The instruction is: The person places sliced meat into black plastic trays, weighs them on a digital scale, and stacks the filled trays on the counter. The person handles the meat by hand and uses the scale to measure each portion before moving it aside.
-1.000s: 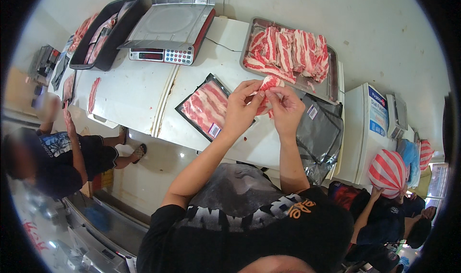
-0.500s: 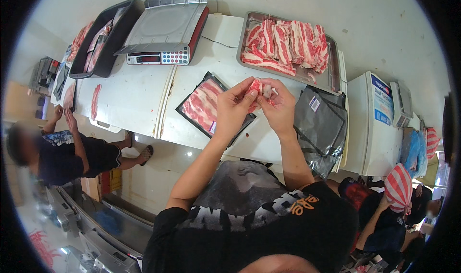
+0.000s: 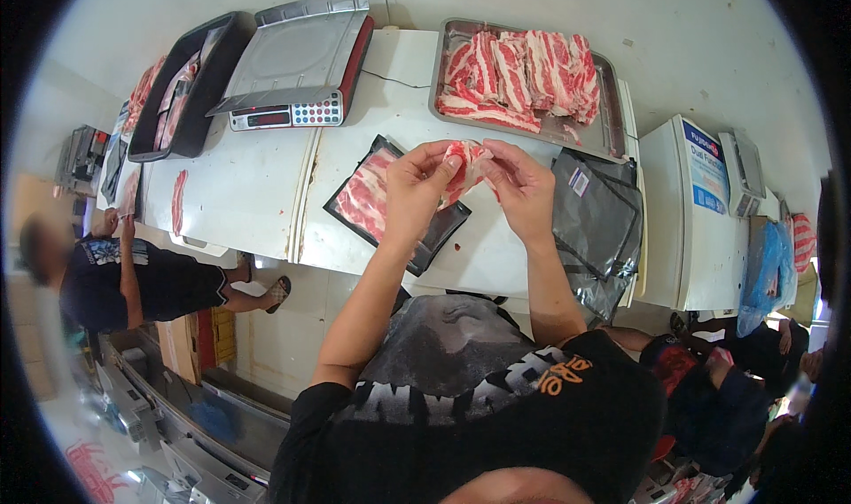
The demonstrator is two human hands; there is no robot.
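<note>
Between my hands a strip of raw sliced meat [image 3: 462, 169], red with white fat, is held up and partly unfolded. My left hand [image 3: 420, 182] pinches it at its left side, and my right hand [image 3: 521, 187] grips its right end. Below my left hand lies a clear-topped packing bag [image 3: 434, 238] with a black edge, holding flat slices of marbled meat [image 3: 362, 204]. Right of my right hand is a stack of black packing bags [image 3: 598, 211] with a white label on top. Beyond my hands, a metal tray [image 3: 605, 132] carries several rows of meat strips [image 3: 512, 70].
A scale [image 3: 292, 70] with a metal pan stands at the back left, beside a black bin [image 3: 142, 140] of packed meat. One loose meat strip [image 3: 179, 201] lies on the white counter [image 3: 239, 176]. A co-worker [image 3: 115, 273] is at the left; a white freezer [image 3: 669, 220] stands right.
The meat strip between my hands has been spread from a small bunch into a wider piece. My right hand has shifted slightly right. The co-worker at the left has moved their hands.
</note>
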